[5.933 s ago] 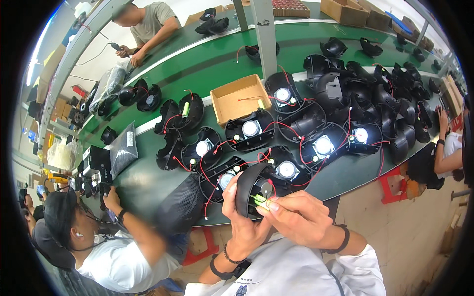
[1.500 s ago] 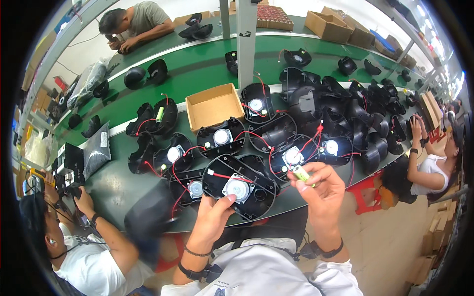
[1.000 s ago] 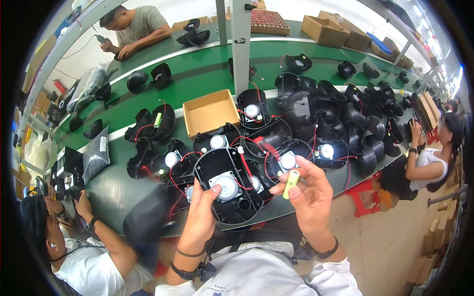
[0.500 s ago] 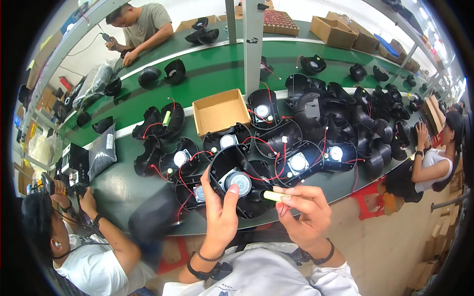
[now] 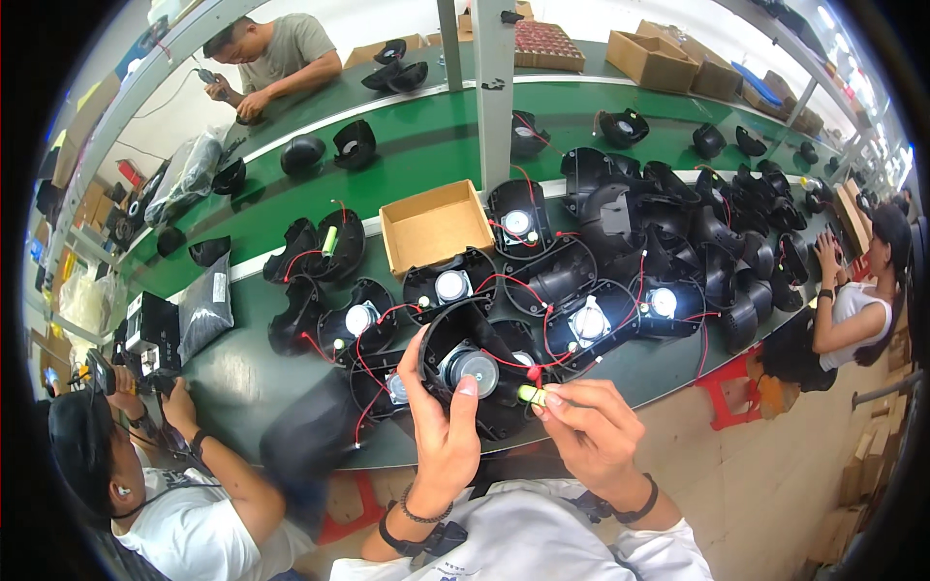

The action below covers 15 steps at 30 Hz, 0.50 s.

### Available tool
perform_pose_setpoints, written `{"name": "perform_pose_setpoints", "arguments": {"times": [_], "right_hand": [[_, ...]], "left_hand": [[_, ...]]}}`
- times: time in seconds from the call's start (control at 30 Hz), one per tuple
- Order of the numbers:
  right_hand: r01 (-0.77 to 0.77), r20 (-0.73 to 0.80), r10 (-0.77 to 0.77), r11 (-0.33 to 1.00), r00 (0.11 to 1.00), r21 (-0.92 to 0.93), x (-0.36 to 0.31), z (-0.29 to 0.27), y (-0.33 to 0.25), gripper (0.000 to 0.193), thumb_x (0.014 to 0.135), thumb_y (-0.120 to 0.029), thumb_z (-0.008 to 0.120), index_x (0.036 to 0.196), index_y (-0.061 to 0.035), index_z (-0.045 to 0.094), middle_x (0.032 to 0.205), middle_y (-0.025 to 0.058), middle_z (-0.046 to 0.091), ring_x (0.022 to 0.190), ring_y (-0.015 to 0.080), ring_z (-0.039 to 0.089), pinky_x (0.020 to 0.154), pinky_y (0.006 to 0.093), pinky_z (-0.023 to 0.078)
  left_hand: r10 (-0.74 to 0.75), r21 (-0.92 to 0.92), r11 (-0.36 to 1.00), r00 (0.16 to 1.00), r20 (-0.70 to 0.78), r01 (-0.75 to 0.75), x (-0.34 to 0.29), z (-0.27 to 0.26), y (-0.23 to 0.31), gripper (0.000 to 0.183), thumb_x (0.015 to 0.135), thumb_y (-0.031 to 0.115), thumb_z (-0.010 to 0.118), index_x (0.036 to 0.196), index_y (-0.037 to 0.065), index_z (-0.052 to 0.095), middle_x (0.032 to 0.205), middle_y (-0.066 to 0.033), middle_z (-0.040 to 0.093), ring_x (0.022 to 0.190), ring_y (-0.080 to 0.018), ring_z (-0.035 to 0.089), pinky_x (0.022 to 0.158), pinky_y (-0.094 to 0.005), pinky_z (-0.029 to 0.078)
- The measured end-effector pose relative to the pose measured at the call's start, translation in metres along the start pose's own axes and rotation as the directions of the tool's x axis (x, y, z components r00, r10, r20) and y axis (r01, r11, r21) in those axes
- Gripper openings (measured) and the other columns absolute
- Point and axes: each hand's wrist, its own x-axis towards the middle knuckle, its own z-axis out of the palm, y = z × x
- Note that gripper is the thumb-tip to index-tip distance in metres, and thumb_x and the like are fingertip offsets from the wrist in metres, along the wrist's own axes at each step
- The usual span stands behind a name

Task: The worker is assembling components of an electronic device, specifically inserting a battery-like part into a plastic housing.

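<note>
My left hand [image 5: 444, 436] grips a black plastic shell [image 5: 448, 327] by its near side, thumb resting on the round silver speaker [image 5: 475, 375] set inside it. Just right of that shell, my right hand [image 5: 596, 431] pinches a small yellow-green cylindrical battery [image 5: 529, 394] between thumb and fingers. Red wire [image 5: 534, 373] bunches beside the battery's far side; whether it touches the battery is unclear. Around both hands lie similar half shells with speakers and red wires, such as a shell [image 5: 450, 284] beyond my left hand.
An open cardboard box [image 5: 436, 228] stands beyond the shells. Black shells [image 5: 620, 218] pile up at the right. A green conveyor belt [image 5: 407, 145] carries more parts behind a metal post [image 5: 495, 107]. Co-workers sit at left, right and far left.
The battery has turned and now looks shorter. A white connector that stood up on its red wires is no longer raised there; red wire now bunches by the battery. Belt parts shifted slightly right.
</note>
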Motion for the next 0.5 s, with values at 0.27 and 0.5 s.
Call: {"name": "perform_pose_setpoints", "arguments": {"times": [0.27,0.5], "right_hand": [[0.046,0.04,-0.045,0.999,0.998,-0.024,0.006,-0.001,0.0,0.023,0.072,0.005,0.085,0.091,0.0004,0.073,0.097,0.0105,0.072,0.081,0.0251,0.07,0.072,0.0333,0.055],[0.072,0.15,-0.091,0.989,0.985,0.129,0.02,-0.012,0.015,0.021,0.073,0.004,0.084,0.092,0.0004,0.075,0.101,0.0106,0.074,0.085,0.0264,0.072,0.072,0.0331,0.059]], "left_hand": [[0.056,0.126,0.99,0.998,0.022,-0.058,0.0,0.0,0.006,0.062,0.099,0.004,0.054,0.154,-0.002,0.026,0.148,-0.0185,0.042,0.133,-0.0242,0.045,0.115,-0.0366,0.033],[0.05,0.13,0.989,0.994,0.102,-0.063,0.005,-0.004,0.006,0.061,0.099,0.004,0.054,0.153,-0.002,0.027,0.146,-0.0195,0.044,0.132,-0.0238,0.047,0.114,-0.0367,0.035]]}}
